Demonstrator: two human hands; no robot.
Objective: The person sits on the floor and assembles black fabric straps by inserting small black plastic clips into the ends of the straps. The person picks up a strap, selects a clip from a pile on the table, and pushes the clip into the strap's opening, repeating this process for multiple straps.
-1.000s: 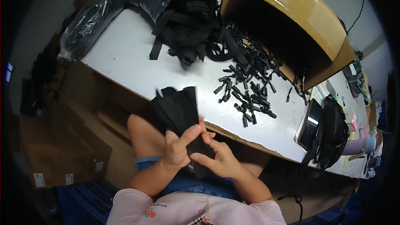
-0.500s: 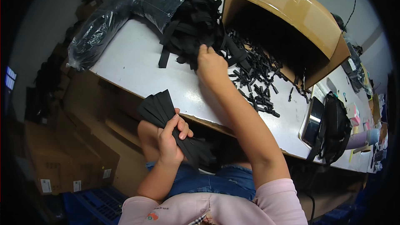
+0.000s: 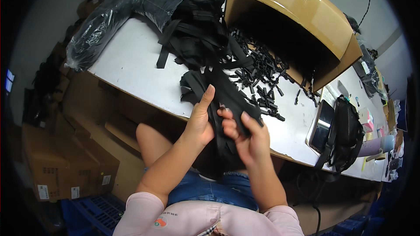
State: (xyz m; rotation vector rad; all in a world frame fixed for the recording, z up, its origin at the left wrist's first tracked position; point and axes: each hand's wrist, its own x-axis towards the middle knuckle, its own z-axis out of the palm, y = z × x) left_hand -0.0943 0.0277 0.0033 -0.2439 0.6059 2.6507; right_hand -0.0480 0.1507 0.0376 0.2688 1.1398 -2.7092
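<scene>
My left hand (image 3: 200, 124) grips a bundle of flat black fabric straps (image 3: 192, 83) above the near table edge, its thumb pointing up along them. Close beside it, my right hand (image 3: 248, 137) has its fingers curled round another black strap (image 3: 232, 96), which slants across from the far side. How many straps the right hand holds, I cannot tell. The strap ends hang down between my forearms, over my lap. Beyond both hands lies a heap of loose black straps (image 3: 197, 43), spilling from a clear plastic bag (image 3: 157, 2).
A cardboard box (image 3: 297, 0) lies open on its side at the back right, with many small black plastic pieces (image 3: 262, 70) spilling from it. At the right are a dark tablet or phone (image 3: 321, 124), a black bag (image 3: 348, 126) and a purple bottle (image 3: 372, 146). Cartons (image 3: 65, 161) stand lower left.
My right hand has come back from the strap heap toward me, bringing black strap with it. My left hand has moved up and right with its bundle, so both hands are now together.
</scene>
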